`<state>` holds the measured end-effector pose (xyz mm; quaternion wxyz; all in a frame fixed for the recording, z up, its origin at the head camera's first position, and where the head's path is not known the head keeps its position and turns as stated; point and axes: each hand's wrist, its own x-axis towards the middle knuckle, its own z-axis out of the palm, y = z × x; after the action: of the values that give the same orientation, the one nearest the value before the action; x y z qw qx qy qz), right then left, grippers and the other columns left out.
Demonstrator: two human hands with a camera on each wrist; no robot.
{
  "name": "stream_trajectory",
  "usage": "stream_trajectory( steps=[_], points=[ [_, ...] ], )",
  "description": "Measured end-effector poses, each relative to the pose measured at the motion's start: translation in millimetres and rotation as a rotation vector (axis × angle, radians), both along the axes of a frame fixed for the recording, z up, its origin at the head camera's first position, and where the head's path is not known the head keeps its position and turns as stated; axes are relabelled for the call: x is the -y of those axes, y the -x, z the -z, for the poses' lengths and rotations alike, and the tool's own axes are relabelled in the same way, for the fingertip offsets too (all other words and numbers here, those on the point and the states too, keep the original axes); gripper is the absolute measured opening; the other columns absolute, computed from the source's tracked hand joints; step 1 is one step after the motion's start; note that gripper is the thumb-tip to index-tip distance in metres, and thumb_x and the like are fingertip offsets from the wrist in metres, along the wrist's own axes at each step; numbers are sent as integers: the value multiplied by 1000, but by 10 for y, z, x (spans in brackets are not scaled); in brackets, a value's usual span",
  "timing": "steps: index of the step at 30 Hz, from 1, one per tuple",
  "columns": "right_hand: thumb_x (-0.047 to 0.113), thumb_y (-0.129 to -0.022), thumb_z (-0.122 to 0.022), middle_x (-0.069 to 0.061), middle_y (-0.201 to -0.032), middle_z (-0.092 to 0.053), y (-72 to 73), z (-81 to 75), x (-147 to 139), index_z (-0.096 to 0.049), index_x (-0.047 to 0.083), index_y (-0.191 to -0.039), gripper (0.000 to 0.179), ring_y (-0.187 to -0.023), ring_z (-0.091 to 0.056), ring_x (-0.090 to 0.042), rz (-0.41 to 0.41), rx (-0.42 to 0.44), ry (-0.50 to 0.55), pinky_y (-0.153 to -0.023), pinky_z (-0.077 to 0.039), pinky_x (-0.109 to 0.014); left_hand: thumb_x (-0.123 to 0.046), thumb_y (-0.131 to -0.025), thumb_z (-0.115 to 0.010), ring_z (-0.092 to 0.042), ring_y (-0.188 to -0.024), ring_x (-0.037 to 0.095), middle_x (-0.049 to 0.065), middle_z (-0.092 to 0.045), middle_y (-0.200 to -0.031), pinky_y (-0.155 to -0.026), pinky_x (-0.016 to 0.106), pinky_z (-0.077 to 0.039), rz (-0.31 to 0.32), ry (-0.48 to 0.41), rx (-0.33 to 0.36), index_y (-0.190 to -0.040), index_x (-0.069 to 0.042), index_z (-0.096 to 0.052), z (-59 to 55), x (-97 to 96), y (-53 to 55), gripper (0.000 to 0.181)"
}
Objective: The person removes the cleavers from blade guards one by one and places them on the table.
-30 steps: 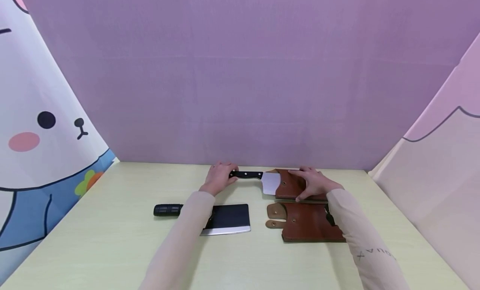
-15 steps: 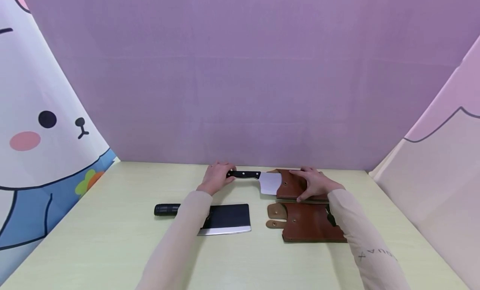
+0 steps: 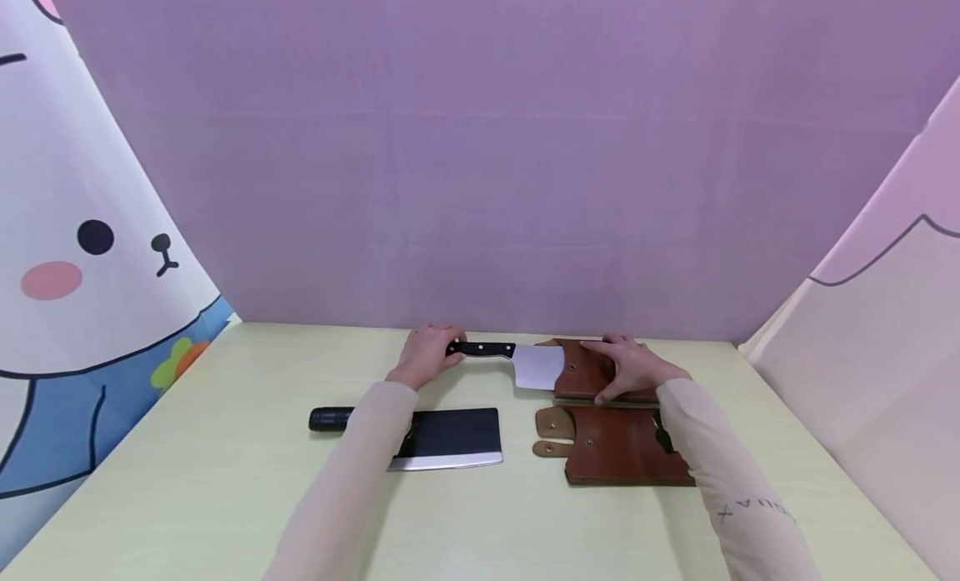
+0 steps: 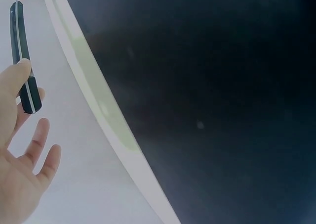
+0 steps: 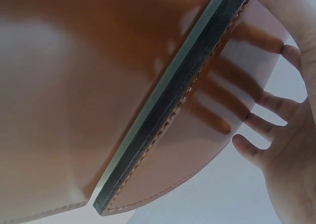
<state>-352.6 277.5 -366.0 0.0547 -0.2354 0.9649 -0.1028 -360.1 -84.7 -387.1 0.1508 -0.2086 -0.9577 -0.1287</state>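
My left hand (image 3: 427,354) pinches the end of a black riveted handle belonging to a cleaver (image 3: 537,367). In the left wrist view, thumb and forefinger close on that handle (image 4: 20,46) while other fingers stay spread. Part of the steel blade shows; its front part is hidden inside a brown leather sheath (image 3: 566,381). Across this sheath my right hand (image 3: 632,369) holds on, thumb at the near edge and fingers toward the far side. A second cleaver (image 3: 457,438), dark-bladed with a bright edge, lies in front, partly covered by the left sleeve.
Another brown sheath (image 3: 618,456), with an unfastened flap and a snap strap (image 3: 552,449), lies just in front of the held one, partly under the right forearm. A purple cloth wall (image 3: 480,189) rises behind the pale table (image 3: 480,531). Printed cloths hang at both sides.
My left hand has drawn the cleaver a little leftward, and more blade shows outside the sheath. The right hand and its sheath have hardly moved.
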Motion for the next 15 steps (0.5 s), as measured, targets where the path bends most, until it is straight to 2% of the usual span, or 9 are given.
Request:
stream_trajectory(
  steps=[7,15],
  points=[
    [41,-60,-83,-27,-138,-31,11,19,-14,-37,14,-139,96,-123,-28,-47,1,-4,-4,-94,-27,-67,-33,-85,-64,-52,-103,29,0,-62,-116,-86,48,-42,-12,10,44,-110,-23,-61,1,44,8,28],
    [39,-60,-83,-28,-140,-29,10,15,-17,-37,14,-140,96,-125,-25,-48,2,-1,3,-94,-26,-68,-31,-85,-65,-53,-101,30,1,-63,-112,-84,49,-43,-5,7,34,-109,-21,-62,-31,96,-13,26]
  ],
)
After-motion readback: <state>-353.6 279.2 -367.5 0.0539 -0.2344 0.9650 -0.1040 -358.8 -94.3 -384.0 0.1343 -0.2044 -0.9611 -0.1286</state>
